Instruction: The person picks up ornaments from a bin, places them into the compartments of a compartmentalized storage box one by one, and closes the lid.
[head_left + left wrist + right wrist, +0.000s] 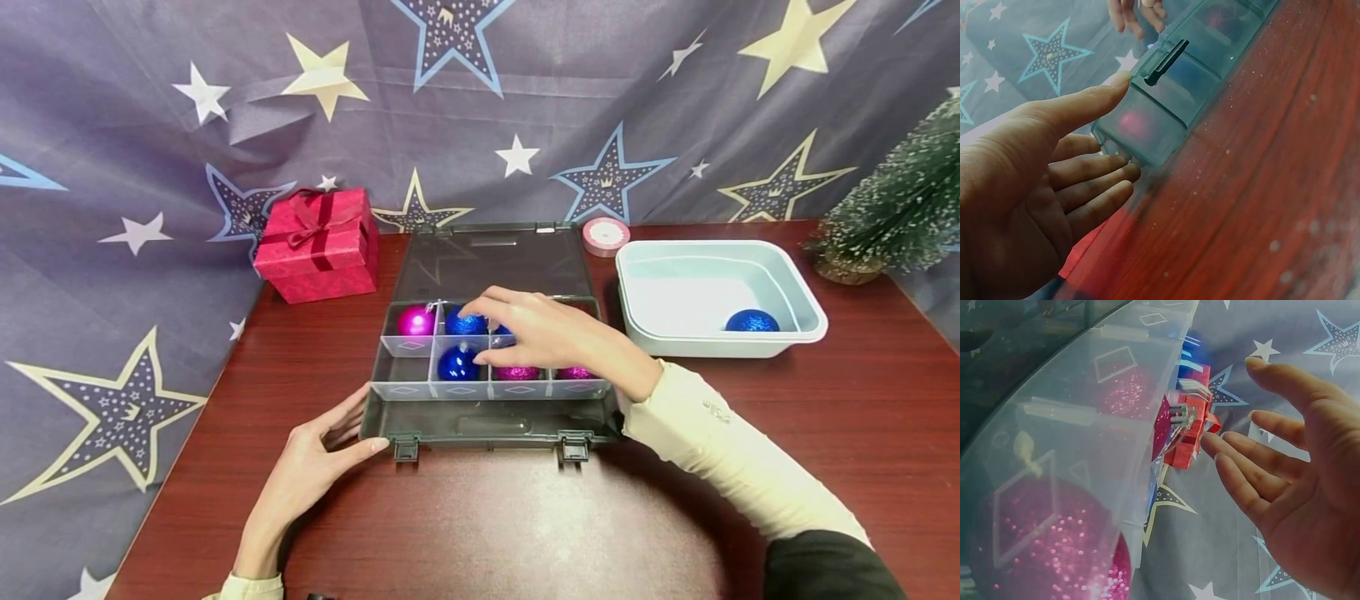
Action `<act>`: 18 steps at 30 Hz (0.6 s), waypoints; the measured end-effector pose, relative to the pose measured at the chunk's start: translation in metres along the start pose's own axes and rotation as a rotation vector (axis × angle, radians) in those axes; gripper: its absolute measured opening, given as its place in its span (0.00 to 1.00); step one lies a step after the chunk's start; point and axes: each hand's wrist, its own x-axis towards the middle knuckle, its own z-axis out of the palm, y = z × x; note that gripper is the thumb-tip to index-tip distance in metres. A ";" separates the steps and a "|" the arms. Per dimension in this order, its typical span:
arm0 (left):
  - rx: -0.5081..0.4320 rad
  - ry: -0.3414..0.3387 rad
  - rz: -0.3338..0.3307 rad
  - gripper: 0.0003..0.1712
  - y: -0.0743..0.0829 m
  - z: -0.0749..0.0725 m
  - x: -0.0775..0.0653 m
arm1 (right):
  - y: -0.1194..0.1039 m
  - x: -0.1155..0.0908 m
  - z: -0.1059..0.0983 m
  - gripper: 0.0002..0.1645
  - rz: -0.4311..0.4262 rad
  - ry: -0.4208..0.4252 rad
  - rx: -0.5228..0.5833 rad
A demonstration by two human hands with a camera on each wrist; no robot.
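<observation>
A dark clear case (427, 421) with a divided tray lies with its lid (495, 262) swung back. Its back row holds a shiny pink bauble (416, 321) and a blue glitter bauble (465, 322); a shiny blue bauble (456, 365) and two magenta glitter baubles (517, 374) sit in the front row. No bauble shows in the front-left compartment (401, 367). My left hand (303, 471) touches the case's front-left corner, fingers extended. Above the tray is my right hand (547, 329), fingers spread and holding nothing; it hides part of the back row.
To the right stands a pale blue tub (720, 346) with one blue bauble (752, 322) inside. A pink ribbon roll (606, 236) lies behind the case. Back left is a red gift box (318, 250); a small frosted tree (892, 200) stands far right.
</observation>
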 end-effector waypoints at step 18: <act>-0.024 -0.008 -0.017 0.41 0.000 -0.001 0.000 | 0.041 -0.068 -0.032 0.27 0.146 0.220 0.037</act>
